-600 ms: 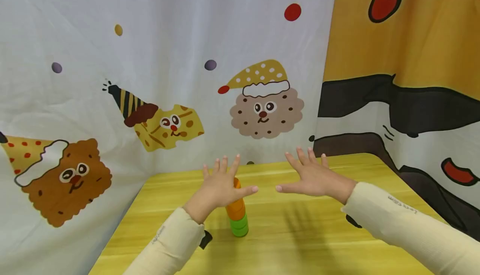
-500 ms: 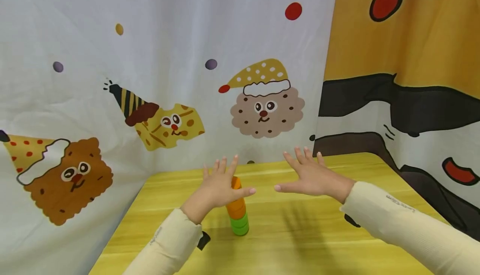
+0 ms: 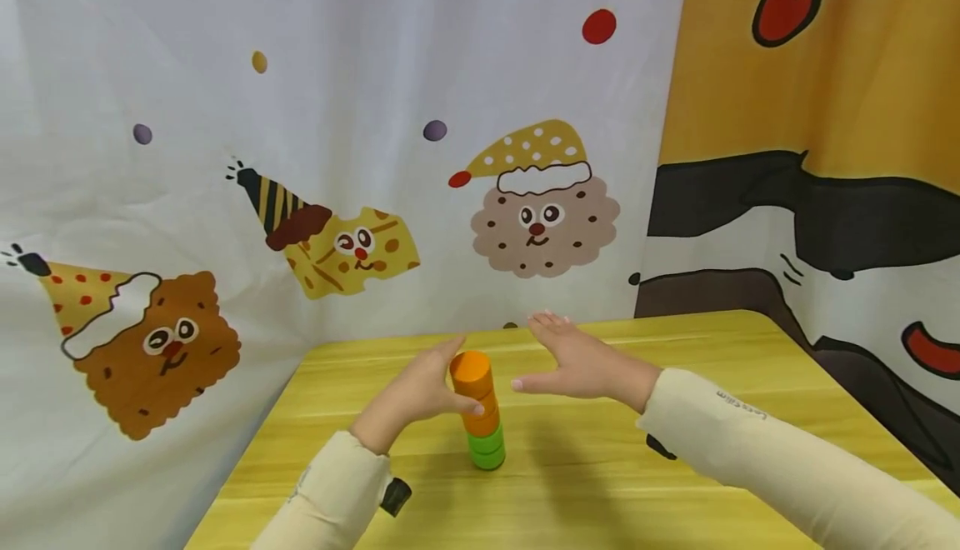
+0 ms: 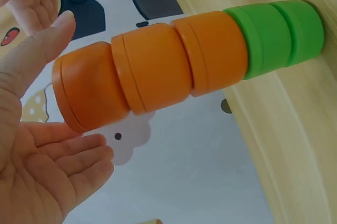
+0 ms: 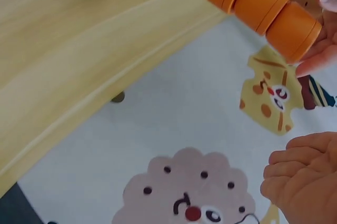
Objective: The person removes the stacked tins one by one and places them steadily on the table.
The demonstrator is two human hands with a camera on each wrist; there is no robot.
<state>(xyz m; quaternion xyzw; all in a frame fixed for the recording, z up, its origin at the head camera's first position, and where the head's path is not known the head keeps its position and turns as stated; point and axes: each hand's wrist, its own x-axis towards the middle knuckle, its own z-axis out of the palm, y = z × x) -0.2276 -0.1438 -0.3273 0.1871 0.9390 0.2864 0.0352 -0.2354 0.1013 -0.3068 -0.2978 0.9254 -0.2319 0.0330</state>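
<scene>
The stack of blocks (image 3: 477, 410), three orange on two green, stood upright near the middle of the yellow table (image 3: 675, 483); it looked finished, with steadying or letting go probably the step, calling for a gentle, level touch. The left hand (image 3: 420, 387) lay just beside its top, fingers straight, thumb reaching across in front; whether it touched, I could not tell; the right hand (image 3: 577, 362) hovered apart, fingers straight together, holding nothing.

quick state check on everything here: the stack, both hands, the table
stack of orange and green pieces: upright on the table, green at the bottom, orange on top
left hand: open, fingers straight, thumb at the stack's side
right hand: open, flat, apart from the stack
table: yellow wood, bearing the stack
</scene>
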